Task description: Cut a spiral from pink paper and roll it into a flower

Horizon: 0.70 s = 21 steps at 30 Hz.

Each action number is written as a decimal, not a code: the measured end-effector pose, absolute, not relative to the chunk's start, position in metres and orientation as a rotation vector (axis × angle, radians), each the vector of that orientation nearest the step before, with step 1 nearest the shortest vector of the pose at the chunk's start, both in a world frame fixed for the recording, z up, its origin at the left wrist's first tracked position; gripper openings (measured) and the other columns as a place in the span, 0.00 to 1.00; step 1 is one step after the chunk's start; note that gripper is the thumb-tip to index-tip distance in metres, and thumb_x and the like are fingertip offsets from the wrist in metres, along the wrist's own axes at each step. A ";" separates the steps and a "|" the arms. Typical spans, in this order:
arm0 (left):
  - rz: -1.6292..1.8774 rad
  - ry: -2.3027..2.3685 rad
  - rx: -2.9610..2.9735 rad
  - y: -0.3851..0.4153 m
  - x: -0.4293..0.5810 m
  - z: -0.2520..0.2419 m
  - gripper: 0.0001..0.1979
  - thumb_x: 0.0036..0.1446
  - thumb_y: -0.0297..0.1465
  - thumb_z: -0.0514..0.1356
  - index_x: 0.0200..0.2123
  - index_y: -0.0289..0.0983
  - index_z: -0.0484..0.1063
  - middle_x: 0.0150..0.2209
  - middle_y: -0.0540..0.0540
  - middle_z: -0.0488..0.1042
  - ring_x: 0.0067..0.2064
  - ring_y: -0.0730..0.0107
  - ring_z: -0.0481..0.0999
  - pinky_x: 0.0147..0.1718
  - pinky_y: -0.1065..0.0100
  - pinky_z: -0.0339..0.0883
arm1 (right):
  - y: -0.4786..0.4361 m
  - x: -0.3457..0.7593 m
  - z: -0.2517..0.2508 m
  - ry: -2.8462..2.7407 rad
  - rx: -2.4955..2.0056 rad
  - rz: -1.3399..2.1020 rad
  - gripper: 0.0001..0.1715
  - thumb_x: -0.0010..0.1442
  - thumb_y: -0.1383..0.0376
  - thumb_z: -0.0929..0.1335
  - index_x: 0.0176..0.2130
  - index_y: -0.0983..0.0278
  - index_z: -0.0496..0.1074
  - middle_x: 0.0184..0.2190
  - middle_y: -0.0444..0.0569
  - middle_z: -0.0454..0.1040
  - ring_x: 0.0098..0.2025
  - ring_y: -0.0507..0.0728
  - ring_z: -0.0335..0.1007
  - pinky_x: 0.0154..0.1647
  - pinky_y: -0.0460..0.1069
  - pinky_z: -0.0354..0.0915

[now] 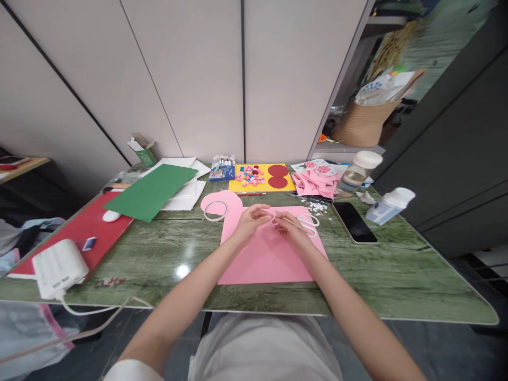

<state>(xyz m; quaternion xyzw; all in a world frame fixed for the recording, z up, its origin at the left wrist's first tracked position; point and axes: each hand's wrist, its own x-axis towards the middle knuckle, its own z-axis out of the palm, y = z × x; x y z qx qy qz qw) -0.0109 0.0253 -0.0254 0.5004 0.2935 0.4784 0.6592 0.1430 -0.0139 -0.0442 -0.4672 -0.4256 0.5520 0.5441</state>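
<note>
while both hands hover over the pink sheet (270,262), the left hand (250,221) and right hand (291,231) curl their fingers inward, tips almost meeting; too small to tell if either pinches anything. white-handled scissors (310,222) lie against the right hand at its 2 o'clock, long axis about 9-to-3, loops at the 3 end, so the right hand is nearer. the sheet lies flat on the green table (159,259). a white ring (215,210) sits at the left hand's 10 o'clock.

No writing can be read: print on the marker box (222,172) beyond the pink paper sheet (270,264), the green carton (145,156) far left of it and the white bottle (387,207) right of it is too small and blurred.
</note>
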 end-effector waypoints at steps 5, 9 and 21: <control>1.039 0.639 1.162 0.023 -0.012 -0.021 0.19 0.40 0.30 0.68 0.38 0.35 0.69 0.28 0.50 0.75 0.31 0.74 0.74 0.37 0.69 0.63 | -0.014 0.142 -0.043 -1.020 -1.122 1.303 0.14 0.46 0.56 0.70 0.31 0.59 0.67 0.29 0.42 0.69 0.29 0.52 0.66 0.31 0.47 0.59; 0.987 0.621 1.177 0.021 -0.009 -0.022 0.21 0.41 0.32 0.67 0.40 0.36 0.67 0.29 0.49 0.75 0.32 0.73 0.74 0.37 0.68 0.63 | -0.013 0.143 -0.042 -1.035 -1.116 1.309 0.14 0.46 0.55 0.70 0.31 0.59 0.67 0.27 0.41 0.69 0.28 0.52 0.65 0.30 0.47 0.58; 0.977 0.648 1.186 0.021 -0.005 -0.026 0.13 0.42 0.32 0.66 0.34 0.34 0.73 0.32 0.47 0.75 0.33 0.74 0.72 0.35 0.70 0.63 | -0.013 0.144 -0.041 -1.055 -1.089 1.342 0.14 0.47 0.54 0.70 0.30 0.60 0.67 0.28 0.42 0.69 0.29 0.51 0.65 0.30 0.47 0.58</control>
